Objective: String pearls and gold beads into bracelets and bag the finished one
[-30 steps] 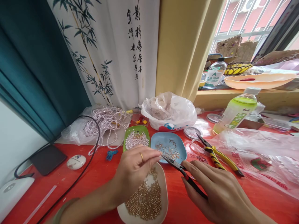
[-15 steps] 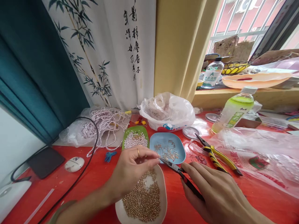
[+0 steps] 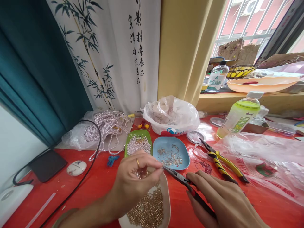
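Your right hand (image 3: 218,196) is closed round the handles of the black pliers (image 3: 198,199), fingers over the top and thumb beneath, probably so the nose can run out slantwise and meet your left hand (image 3: 136,175) without crowding it. The left is pinched, thumb and forefinger together on a piece (image 3: 162,165) too small to make out, likely held by the very fingertips so that the tool can get at it. The piece sits right at the plier tips, though whether they bite on it you cannot tell from here. Both hands meet above the far right corner of the white tray (image 3: 167,202), by the near left corner of the blue tray (image 3: 186,152), perhaps to keep gold beads (image 3: 147,212) and pins (image 3: 174,161) within short reach. The green tray (image 3: 128,136) of pale beads (image 3: 138,145) stands by the blue one's left edge, just beyond your left knuckles. The yellow pliers (image 3: 219,160) lie on the worktop (image 3: 179,205) beyond your right hand, apparently set aside there to leave that hand room
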`<state>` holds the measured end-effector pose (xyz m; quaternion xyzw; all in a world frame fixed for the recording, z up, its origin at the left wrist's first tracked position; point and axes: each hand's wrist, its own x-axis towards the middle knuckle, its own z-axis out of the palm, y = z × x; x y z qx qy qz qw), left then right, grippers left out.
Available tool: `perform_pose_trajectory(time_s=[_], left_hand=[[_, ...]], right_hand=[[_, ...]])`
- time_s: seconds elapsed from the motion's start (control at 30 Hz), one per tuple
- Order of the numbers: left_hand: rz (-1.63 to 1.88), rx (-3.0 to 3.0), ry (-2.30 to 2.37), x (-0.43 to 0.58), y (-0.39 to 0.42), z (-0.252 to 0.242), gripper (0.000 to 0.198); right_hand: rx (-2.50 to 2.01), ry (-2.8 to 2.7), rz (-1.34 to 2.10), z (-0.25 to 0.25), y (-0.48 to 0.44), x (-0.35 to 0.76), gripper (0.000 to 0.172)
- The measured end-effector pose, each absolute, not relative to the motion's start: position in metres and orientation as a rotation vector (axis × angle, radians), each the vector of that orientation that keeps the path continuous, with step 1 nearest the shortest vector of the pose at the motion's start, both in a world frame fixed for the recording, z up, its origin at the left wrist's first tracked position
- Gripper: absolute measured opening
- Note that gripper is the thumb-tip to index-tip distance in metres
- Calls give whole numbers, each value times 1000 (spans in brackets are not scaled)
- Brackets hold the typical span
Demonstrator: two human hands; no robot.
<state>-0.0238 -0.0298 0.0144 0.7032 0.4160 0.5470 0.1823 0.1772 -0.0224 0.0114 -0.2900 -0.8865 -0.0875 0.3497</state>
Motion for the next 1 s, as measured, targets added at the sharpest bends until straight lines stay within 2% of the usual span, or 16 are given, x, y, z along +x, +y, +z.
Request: perform_pose_trajectory(time_s=[0.2, 0.47, 1.0], left_hand=[[1648, 2045, 1159, -20, -30, 8, 10], [1550, 1946, 1158, -26, -26, 3, 5], [1599, 1997, 1156, -28, -24, 7, 10]], right_hand=[[-835, -2313, 29, 14, -27, 174, 20], [-854, -2308, 290, 27, -22, 173, 27], [-878, -2287, 336, 27, -23, 172, 29]])
